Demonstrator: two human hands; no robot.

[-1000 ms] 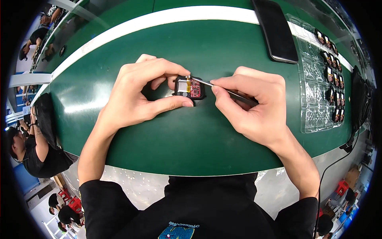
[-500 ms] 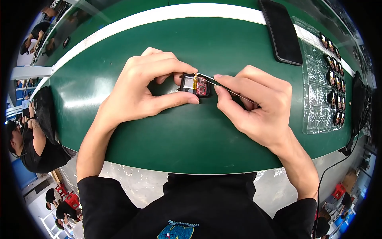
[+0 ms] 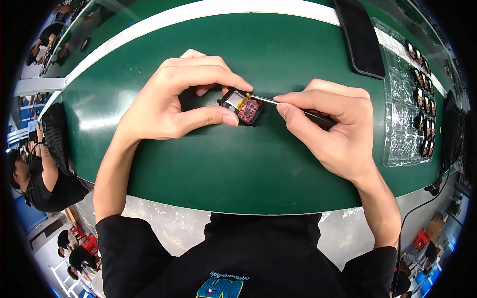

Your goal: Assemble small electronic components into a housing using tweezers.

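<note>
While my left hand (image 3: 169,102) curls over the middle of the frame, its thumb and forefinger are closed on a small black electronic module (image 3: 242,107), pinching it from below and above just off the green surface (image 3: 238,164). Inside the module's open face I can see a red circuit board, a strip of yellow and a pale silver part beside it. My right hand (image 3: 333,126) sits to the right of centre, its fingers closed around slim metal tweezers (image 3: 278,103) held like a pen; the tip of the tweezers touches the upper right edge of the module, by the yellow strip. Whether the tips grip anything there is too small for me to tell. Both hands are close together, with only the module and the bare shaft of the tweezers between them, and the heel of each hand appears to lie on the surface.

Toward the upper right of the frame a black phone (image 3: 360,37) lies flat, face down or dark, near the white stripe that runs along the far edge of the surface. Just right of it, along the right side, a clear plastic blister tray (image 3: 402,114) holds a column of small dark parts in its outermost pockets, while the pockets nearer my right hand look unfilled. At the lower left edge of the frame another person in dark clothing (image 3: 37,181) is seated well apart from the surface.
</note>
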